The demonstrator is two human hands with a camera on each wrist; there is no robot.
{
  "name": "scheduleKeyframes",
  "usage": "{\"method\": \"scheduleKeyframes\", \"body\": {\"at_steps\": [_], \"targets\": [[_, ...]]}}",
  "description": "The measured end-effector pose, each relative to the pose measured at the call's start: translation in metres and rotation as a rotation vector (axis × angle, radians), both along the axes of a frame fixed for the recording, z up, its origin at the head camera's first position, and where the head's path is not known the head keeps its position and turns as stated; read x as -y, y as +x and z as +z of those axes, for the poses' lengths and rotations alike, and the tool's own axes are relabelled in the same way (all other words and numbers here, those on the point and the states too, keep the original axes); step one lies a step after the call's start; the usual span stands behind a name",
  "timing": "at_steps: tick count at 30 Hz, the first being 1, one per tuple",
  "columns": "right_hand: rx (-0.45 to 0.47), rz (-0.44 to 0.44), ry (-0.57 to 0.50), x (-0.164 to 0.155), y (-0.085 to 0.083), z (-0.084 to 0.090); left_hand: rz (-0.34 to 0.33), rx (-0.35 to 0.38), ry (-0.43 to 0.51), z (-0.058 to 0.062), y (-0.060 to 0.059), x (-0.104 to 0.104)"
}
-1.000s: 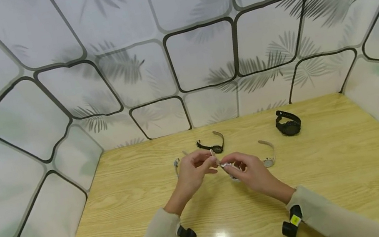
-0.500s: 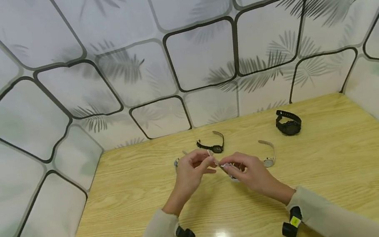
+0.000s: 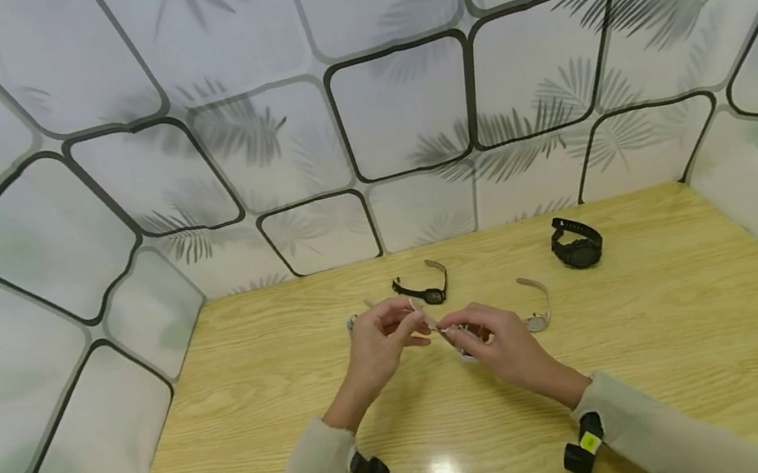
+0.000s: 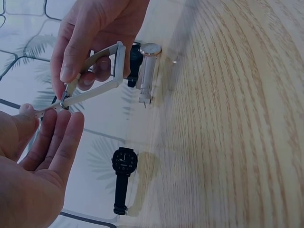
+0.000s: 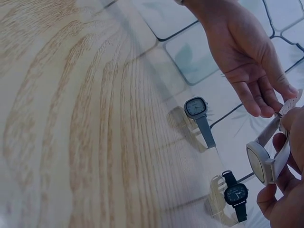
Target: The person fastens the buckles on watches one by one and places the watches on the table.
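The left hand [image 3: 376, 347] has shifted slightly leftward over the past second, drawing the end of a pale strap with it, while the right hand [image 3: 508, 345] stays almost in place and the other watches lie where they were. At the middle of a wooden table [image 3: 273, 458], both hands hold a single pale-strapped watch [image 5: 258, 164] just on the near side of a slim black watch [image 3: 427, 294]. The left hand pinches the strap's free end between thumb and fingertip, its other fingers loosely extended; the right hand grips the watch beside the metal buckle [image 4: 64, 100], its fingers curled within the strap's loop. Whether the strap passes fully through the buckle cannot be told. To the right lies a round-dialed watch [image 3: 536, 323] with a light strap; at far right sits a bulky black watch [image 3: 579, 248]. A silvery watch [image 3: 352, 323] at left is partly hidden by the left hand. Pale sleeves cover both forearms, a black camera [image 3: 370, 471] showing at the left wrist, before leaf-patterned walls [image 3: 406, 113].
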State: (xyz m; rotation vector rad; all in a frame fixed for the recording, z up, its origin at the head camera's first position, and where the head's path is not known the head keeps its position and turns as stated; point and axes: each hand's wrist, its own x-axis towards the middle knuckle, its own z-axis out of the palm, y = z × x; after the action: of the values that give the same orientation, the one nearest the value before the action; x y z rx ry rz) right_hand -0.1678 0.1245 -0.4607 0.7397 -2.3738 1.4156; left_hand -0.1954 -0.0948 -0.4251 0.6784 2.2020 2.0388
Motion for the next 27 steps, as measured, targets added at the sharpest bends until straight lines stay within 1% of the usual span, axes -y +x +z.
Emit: {"method": "scheduleKeyframes", "body": {"at_steps": [5, 10, 18, 22, 27], "targets": [[-0.009, -0.004, 0.009, 0.0004, 0.0007, 0.0008, -0.001, -0.015, 0.002, -0.0007, 0.0001, -0.0003], [-0.023, 0.005, 0.013, 0.0017, 0.0004, 0.0017, 0.002, -0.052, -0.015, 0.0, 0.0009, -0.0017], [-0.054, -0.007, 0.04, 0.0032, -0.0022, 0.0021, 0.027, -0.1, -0.082, 0.0038, 0.0025, -0.0048], [-0.065, -0.017, 0.048, 0.0029, -0.0022, 0.0007, 0.034, -0.099, -0.113, 0.0052, 0.0029, -0.006], [-0.059, -0.015, 0.048, 0.0027, -0.0006, -0.0004, 0.025, -0.107, -0.128, 0.0041, 0.0024, -0.0061]]}}
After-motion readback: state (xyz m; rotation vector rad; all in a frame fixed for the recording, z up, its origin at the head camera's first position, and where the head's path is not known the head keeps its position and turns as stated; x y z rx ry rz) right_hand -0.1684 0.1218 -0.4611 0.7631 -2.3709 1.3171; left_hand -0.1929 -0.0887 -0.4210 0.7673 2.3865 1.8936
